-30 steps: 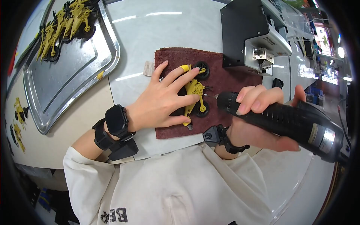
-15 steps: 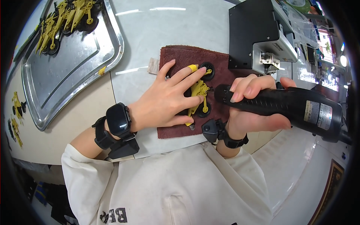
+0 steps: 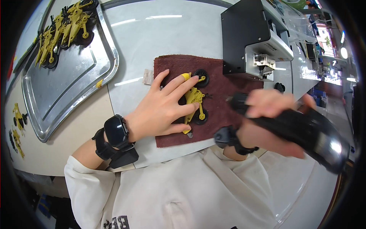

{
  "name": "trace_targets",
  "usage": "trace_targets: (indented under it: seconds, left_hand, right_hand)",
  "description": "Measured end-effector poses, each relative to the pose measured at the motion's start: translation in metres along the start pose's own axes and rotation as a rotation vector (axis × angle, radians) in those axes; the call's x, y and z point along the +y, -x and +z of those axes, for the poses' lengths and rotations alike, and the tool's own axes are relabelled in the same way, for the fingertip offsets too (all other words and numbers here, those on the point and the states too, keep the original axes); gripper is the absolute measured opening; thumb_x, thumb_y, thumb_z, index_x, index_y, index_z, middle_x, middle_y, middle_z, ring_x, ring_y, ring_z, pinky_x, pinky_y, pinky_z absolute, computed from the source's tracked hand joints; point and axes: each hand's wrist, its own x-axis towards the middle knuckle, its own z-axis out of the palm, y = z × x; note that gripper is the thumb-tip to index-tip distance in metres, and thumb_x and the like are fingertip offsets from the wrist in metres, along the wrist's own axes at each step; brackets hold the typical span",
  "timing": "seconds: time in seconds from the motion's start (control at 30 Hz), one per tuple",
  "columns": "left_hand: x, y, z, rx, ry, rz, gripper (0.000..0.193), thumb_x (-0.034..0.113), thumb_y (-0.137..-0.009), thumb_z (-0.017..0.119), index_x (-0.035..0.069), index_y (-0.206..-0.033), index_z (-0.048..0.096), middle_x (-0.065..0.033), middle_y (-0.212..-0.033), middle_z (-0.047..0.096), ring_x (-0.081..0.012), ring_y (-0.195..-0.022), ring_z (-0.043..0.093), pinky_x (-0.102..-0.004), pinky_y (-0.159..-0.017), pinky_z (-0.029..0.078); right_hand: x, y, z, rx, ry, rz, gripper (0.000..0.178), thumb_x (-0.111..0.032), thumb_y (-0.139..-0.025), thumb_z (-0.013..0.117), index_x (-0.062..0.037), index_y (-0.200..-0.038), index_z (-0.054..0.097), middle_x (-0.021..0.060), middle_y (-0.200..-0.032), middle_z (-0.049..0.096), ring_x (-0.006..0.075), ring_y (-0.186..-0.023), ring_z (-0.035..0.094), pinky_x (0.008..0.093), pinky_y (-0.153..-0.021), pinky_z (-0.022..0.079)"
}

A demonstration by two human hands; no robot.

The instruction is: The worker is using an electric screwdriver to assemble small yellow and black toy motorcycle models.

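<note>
Beneath the left grip (image 3: 162, 108), outspread and touching it: yellow toy vehicle (image 3: 195, 97), with black wheels, lying on maroon cloth (image 3: 221, 114) | right grip (image 3: 263, 139): wrapped around black power screwdriver (image 3: 305, 129), tip apart from vehicle | table (image 3: 164, 36) beneath, whitish.

Toward seven o'clock, large dark letters (image 3: 121, 221) stand on the cream shirt (image 3: 175, 183), cut by the lower edge. Toward two, print on the machine's silver housing (image 3: 271, 47) is too small; toward three, the black power tool's (image 3: 295, 124) label (image 3: 335, 146) is blurred.
</note>
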Motion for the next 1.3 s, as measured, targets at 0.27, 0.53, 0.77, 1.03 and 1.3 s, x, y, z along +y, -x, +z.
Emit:
trace_targets:
  seconds: [0.27,0.53,0.77,1.03,1.3]
  left_hand:
    - [0.003,-0.004,-0.001,-0.018,0.001,0.015,0.044,0.041,-0.063,0.074,0.018,-0.099,0.064,-0.016,-0.138,0.036,-0.0349,-0.123,0.037,-0.0538,-0.102,0.022]
    - [0.001,-0.003,0.001,-0.012,0.019,0.021,0.046,0.04,-0.062,0.075,0.017,-0.101,0.064,-0.0163,-0.139,0.036,-0.0353,-0.125,0.035,-0.0555,-0.102,0.021]
    - [-0.001,0.001,0.001,-0.003,0.035,0.004,0.048,0.04,-0.061,0.075,0.017,-0.103,0.064,-0.0164,-0.14,0.035,-0.0351,-0.127,0.033,-0.0558,-0.102,0.02]
    - [-0.002,0.002,0.002,0.008,0.049,0.017,0.049,0.039,-0.06,0.076,0.018,-0.103,0.063,-0.0169,-0.139,0.035,-0.0356,-0.127,0.033,-0.0554,-0.101,0.022]
    - [-0.002,0.001,0.0,-0.005,0.049,0.003,0.048,0.039,-0.062,0.075,0.018,-0.103,0.062,-0.0168,-0.138,0.035,-0.0356,-0.126,0.034,-0.0554,-0.1,0.023]
  right_hand:
    - [-0.009,-0.075,-0.077,0.47,0.591,-0.001,0.08,-0.077,-0.074,0.042,-0.0078,-0.114,0.041,0.0065,-0.064,0.051,0.0168,-0.047,0.046,0.0315,-0.05,0.044]
    - [-0.02,-0.032,-0.029,0.272,0.315,0.105,0.09,-0.08,-0.072,0.039,-0.0055,-0.123,0.031,0.01,-0.062,0.053,0.0181,-0.041,0.047,0.0311,-0.041,0.041]
    - [0.019,-0.011,0.015,0.078,-0.029,0.047,0.104,-0.082,-0.069,0.036,-0.001,-0.131,0.015,0.0156,-0.07,0.055,0.022,-0.047,0.052,0.0347,-0.047,0.047]
    - [0.044,-0.01,0.024,0.126,0.284,0.21,0.089,-0.08,-0.075,0.032,-0.0065,-0.125,0.027,0.0076,-0.065,0.053,0.0168,-0.043,0.048,0.0307,-0.044,0.042]
    - [0.057,-0.012,0.023,0.166,0.171,0.286,0.073,-0.054,-0.076,0.065,0.0015,-0.112,0.034,0.0107,-0.066,0.054,0.0178,-0.049,0.054,0.0287,-0.047,0.047]
